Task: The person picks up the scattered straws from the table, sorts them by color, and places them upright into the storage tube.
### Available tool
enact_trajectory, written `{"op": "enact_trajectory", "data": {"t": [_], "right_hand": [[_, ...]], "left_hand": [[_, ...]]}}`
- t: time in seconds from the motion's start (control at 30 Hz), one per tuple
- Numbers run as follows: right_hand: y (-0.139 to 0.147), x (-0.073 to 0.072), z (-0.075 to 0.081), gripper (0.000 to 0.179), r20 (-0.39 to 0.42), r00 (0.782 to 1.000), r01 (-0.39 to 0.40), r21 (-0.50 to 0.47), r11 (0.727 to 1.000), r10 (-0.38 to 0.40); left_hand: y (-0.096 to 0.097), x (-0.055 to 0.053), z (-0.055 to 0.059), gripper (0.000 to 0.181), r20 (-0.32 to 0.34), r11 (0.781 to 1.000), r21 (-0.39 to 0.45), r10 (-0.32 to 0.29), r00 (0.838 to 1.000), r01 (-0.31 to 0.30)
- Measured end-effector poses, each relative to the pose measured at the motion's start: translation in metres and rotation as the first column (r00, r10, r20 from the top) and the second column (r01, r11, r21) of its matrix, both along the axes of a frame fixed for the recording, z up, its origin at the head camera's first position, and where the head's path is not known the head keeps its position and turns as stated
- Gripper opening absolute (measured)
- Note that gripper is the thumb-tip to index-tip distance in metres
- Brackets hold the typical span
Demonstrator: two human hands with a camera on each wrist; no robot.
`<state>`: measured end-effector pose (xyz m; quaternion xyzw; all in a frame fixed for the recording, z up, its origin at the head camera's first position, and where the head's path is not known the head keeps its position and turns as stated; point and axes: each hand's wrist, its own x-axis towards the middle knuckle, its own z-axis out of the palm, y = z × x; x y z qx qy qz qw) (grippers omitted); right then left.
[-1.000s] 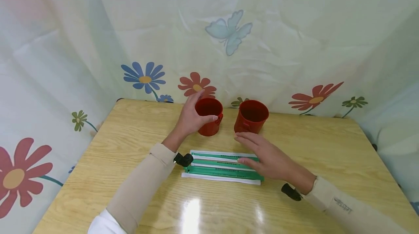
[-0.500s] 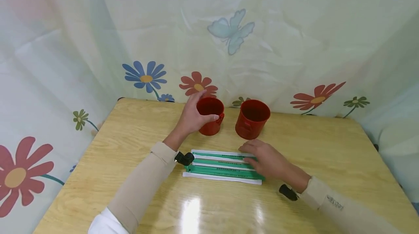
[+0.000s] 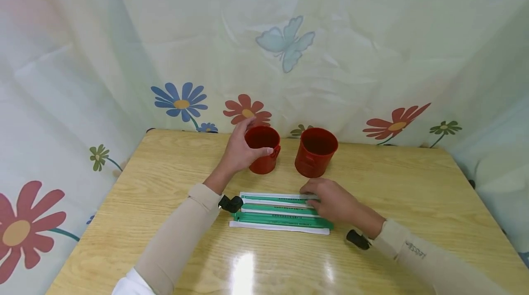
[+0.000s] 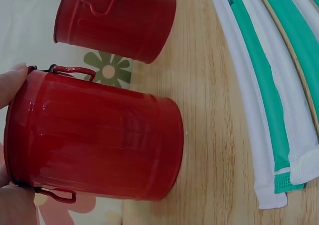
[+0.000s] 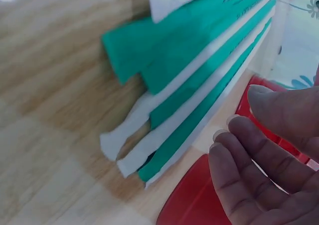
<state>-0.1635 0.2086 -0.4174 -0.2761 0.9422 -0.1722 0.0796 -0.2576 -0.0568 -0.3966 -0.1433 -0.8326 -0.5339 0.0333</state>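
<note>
My left hand (image 3: 239,152) holds the left red bucket (image 3: 263,165) by its rim, thumb on the near side and fingers round the far side. The left wrist view shows this upright bucket (image 4: 104,135) with small wire loops at its rim. A matching red bucket (image 3: 315,164) stands to its right. Several long, thin green-and-white packets (image 3: 281,221) with printed lettering lie side by side in front of the buckets. Over their right end hovers my right hand (image 3: 332,201). In the right wrist view, this hand (image 5: 274,160) has loosely bent fingers, thumb apart and nothing between them.
Everything stands on a light wooden table (image 3: 177,162). Behind it hangs a pale curtain (image 3: 351,56) printed with flowers and a butterfly. A black wrist camera (image 3: 231,203) sits on the left wrist, and another black camera (image 3: 357,240) on the right.
My right hand has drawn back from the right bucket toward the packets' right end, its fingers bending more. The left hand stays on its bucket.
</note>
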Motion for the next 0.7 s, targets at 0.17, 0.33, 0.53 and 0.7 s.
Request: {"op": "enact_trajectory", "data": {"t": [0.17,0.33,0.53,0.7], "right_hand": [[0.001,-0.003,-0.001,0.021,-0.025,0.999,0.049,0.011,0.999,-0.048],[0.006,-0.004,-0.005,0.020,-0.042,0.997,0.071,0.013,0.997,-0.070],[0.005,-0.005,-0.011,0.019,-0.047,0.994,0.098,0.020,0.995,-0.097],[0.005,-0.007,-0.014,0.020,-0.037,0.993,0.112,0.039,0.993,-0.110]], "left_hand": [[-0.001,0.001,0.000,0.093,0.004,1.000,0.013,-0.003,1.000,0.003],[0.001,0.002,0.000,0.091,0.012,1.000,0.011,0.010,1.000,-0.010],[0.002,0.001,-0.003,0.092,0.031,1.000,0.005,0.019,0.999,-0.020],[0.004,-0.001,-0.002,0.092,0.011,1.000,0.011,0.022,1.000,-0.022]]}}
